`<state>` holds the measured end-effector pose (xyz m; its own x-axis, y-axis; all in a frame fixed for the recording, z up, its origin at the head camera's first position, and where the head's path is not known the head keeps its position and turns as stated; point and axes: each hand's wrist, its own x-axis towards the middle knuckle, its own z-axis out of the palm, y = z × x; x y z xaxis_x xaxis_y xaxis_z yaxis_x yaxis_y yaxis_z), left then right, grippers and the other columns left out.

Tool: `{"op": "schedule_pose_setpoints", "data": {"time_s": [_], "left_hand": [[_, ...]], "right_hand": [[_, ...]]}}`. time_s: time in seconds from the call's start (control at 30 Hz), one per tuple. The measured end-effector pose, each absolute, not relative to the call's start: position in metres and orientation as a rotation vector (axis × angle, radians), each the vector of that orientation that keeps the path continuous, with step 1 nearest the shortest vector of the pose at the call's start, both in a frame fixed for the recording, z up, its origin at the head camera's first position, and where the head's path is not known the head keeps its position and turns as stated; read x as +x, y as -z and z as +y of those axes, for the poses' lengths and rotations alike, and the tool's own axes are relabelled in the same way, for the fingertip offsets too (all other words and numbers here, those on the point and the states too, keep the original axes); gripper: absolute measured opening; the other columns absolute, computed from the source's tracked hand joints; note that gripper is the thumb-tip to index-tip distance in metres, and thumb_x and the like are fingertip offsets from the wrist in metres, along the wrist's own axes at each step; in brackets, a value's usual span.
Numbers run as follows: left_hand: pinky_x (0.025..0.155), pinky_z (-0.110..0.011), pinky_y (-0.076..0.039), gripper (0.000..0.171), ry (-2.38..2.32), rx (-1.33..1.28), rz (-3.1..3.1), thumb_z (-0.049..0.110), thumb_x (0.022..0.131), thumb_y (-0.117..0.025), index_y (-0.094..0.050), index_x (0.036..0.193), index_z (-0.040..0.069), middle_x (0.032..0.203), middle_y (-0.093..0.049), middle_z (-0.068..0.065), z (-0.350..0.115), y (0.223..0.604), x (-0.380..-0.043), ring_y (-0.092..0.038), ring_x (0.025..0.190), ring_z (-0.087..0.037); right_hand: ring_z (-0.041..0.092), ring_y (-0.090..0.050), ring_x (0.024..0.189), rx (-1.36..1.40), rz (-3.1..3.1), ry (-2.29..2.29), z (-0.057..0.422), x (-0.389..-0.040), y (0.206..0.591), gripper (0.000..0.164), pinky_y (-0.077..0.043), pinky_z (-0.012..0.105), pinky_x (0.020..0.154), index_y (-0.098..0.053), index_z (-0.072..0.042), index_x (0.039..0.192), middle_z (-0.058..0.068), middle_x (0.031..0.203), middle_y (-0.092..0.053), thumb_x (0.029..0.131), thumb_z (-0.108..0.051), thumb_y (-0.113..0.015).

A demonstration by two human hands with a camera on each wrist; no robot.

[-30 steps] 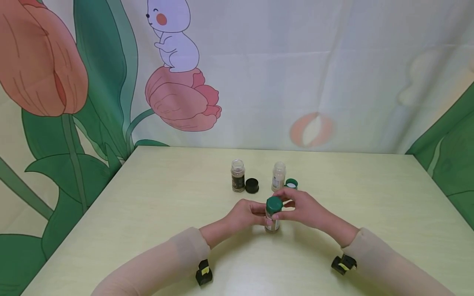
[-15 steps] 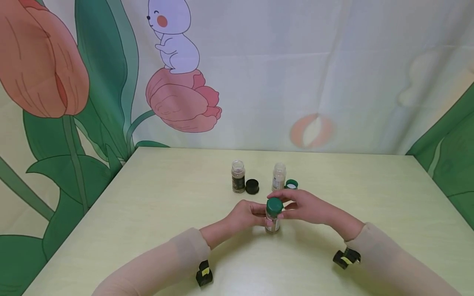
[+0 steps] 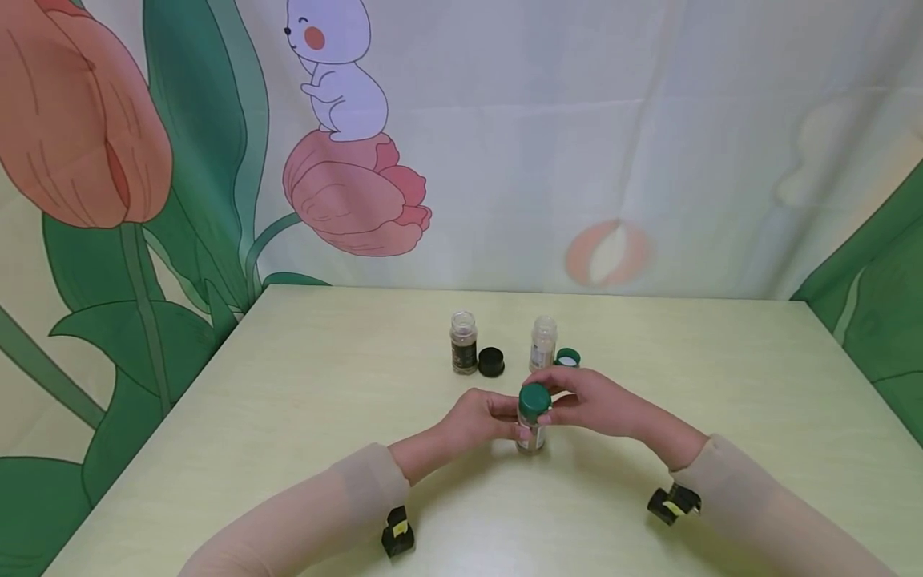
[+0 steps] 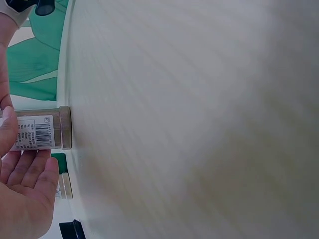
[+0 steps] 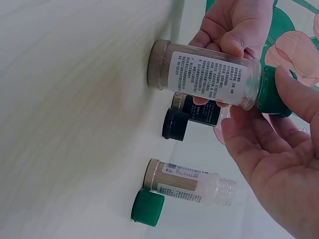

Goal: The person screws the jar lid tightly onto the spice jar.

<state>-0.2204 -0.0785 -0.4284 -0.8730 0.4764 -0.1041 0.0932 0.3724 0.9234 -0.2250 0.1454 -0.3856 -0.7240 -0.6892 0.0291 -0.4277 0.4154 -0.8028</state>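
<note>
A clear spice jar (image 5: 209, 74) with a white printed label, brownish powder inside and a green cap (image 3: 534, 398) stands upright between both hands. My left hand (image 3: 472, 421) grips its body from the left, thumb in front and fingers behind. From the right, my right hand (image 3: 594, 405) pinches the green cap between thumb and fingers, as the right wrist view shows. The cap sits on the jar's neck. In the left wrist view, the left hand (image 4: 25, 194) wraps the jar's labelled side (image 4: 37, 132) near a barcode.
Behind the hands stand two uncapped spice jars, one with a black label (image 3: 464, 344) and one with a white label (image 3: 543, 343). A black cap (image 3: 491, 362) and a second green cap (image 3: 568, 358) lie beside them. A printed curtain (image 3: 505, 160) hangs behind the table (image 3: 324, 353).
My right hand has shifted slightly, its wrist and sleeve moving a little to the right, while it stays at the green cap. The left hand and the jar hold their place.
</note>
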Motion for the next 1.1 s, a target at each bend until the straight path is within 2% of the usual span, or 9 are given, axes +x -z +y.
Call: {"op": "schedule_pose_setpoints", "data": {"time_s": [0.4,0.67,1.1], "left_hand": [[0.097,-0.025,-0.056,0.037,-1.489,0.514,2.293,0.008,0.09,-0.077,-0.071,0.125,-0.002,0.116,-0.075,-0.019,-0.0791,0.4292,-0.2211,-0.073,0.116,-0.029],[0.098,-0.028,-0.057,0.036,-1.503,0.51,2.277,0.007,0.09,-0.077,-0.071,0.125,-0.002,0.116,-0.075,-0.019,-0.0794,0.4284,-0.2208,-0.073,0.115,-0.029],[0.099,-0.029,-0.057,0.037,-1.508,0.495,2.275,0.007,0.09,-0.077,-0.071,0.125,-0.002,0.116,-0.075,-0.02,-0.0787,0.4278,-0.2199,-0.074,0.115,-0.03]], "right_hand": [[0.041,-0.063,0.124,-0.935,2.389,1.229,0.1441,-0.223,0.3871,0.04,-0.059,0.038,0.099,-0.058,0.004,0.13,0.022,0.125,-0.066,0.094,-0.008,-0.072],[0.042,-0.063,0.122,-0.915,2.383,1.267,0.1431,-0.2229,0.3875,0.04,-0.059,0.031,0.096,-0.059,0.006,0.128,0.023,0.123,-0.067,0.094,-0.009,-0.073],[0.04,-0.064,0.121,-0.913,2.372,1.285,0.1428,-0.2234,0.3898,0.041,-0.059,0.031,0.096,-0.057,0.007,0.129,0.023,0.123,-0.067,0.095,-0.01,-0.073]]}}
